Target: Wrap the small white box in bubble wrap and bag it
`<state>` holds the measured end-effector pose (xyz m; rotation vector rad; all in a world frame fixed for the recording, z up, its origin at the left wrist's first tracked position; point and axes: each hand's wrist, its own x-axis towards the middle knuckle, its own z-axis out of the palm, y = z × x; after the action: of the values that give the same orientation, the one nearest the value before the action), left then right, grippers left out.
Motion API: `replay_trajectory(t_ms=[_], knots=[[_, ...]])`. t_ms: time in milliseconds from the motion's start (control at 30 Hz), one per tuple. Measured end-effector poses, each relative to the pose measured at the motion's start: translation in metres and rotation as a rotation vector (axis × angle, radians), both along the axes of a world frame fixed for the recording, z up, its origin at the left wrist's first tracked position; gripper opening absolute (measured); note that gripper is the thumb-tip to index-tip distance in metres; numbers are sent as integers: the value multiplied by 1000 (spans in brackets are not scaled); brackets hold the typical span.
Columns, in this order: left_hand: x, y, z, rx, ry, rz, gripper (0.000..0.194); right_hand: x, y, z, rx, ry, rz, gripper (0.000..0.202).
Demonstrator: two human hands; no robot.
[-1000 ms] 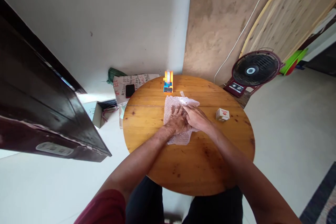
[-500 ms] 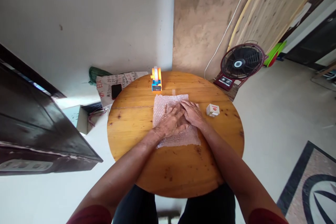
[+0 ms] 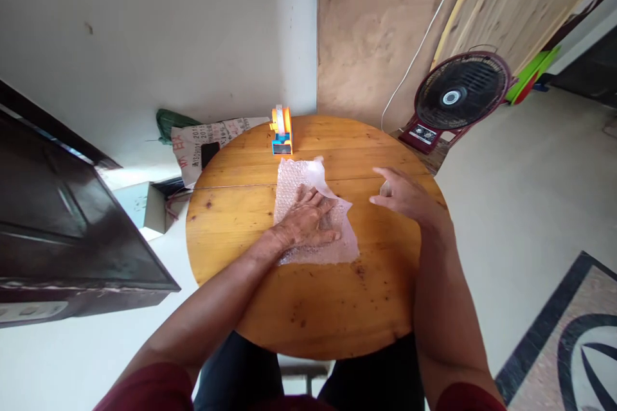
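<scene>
Off the wrap (image 3: 289, 180) now, my right hand (image 3: 406, 196) has moved to the box (image 3: 385, 189), fingers parted, contact unclear; my left hand (image 3: 307, 223), fingers spread, covers the wrap on the tabletop (image 3: 332, 308).

Looks like glossy, bumpy plastic on the bubble wrap (image 3: 290, 183). Shows smooth, shiny, knotted wood across the surface (image 3: 332, 308).

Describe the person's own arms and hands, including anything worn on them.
The left sleeve and right sleeve are dark red and short; below them the arms are bare. The left hand and right hand wear no gloves, and no watch shows.
</scene>
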<state>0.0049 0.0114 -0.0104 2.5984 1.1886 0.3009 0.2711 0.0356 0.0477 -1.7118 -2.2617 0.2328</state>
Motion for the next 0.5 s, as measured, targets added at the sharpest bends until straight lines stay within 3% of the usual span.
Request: replay_trajectory(t_ms=[100,167,267,333,400,500], knots=[[0,1,-1,-5,7,-6,88,18,5,-11,-119,-100,-103,66],[0,1,-2,-13,14,2,89,20,9,-15,-112,-109,-159,61],[-1,2,-2,-20,17,10,89,9,7,-6,-56,99,-208,56],[0,1,-1,-28,17,9,90,-5,-3,8,-77,382,-120,58],[0,1,1,-40,12,6,91,-26,-16,22,-173,642,81,58],[1,1,3,-61,-56,40,87,-61,-34,29,-403,798,360,54]])
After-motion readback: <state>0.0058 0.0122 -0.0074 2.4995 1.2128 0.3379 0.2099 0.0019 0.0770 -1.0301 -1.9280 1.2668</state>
